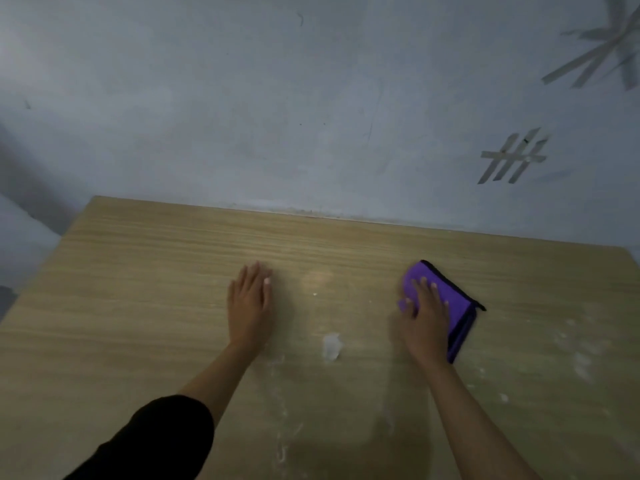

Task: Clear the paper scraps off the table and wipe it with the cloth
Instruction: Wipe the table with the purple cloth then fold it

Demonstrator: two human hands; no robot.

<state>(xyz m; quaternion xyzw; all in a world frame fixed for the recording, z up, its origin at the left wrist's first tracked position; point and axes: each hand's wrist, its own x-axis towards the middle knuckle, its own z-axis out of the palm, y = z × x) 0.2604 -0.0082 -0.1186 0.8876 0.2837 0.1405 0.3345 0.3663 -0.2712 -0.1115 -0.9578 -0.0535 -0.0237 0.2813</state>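
Wiping step in hand: right hand point(427, 317) pressed flat on purple cloth point(453, 306); left hand point(250, 301) lay open on tabletop point(156, 271). Next, sweep toward paper scrap point(331, 346) (judgement only).

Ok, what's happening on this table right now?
A person is wiping a wooden table by a wall. The right hand lies flat on a folded purple cloth, pressing it to the surface. The left hand rests open and flat on the bare wood, holding nothing. One small white paper scrap lies between the hands, and pale streaks and specks remain toward the near and right parts of the tabletop.
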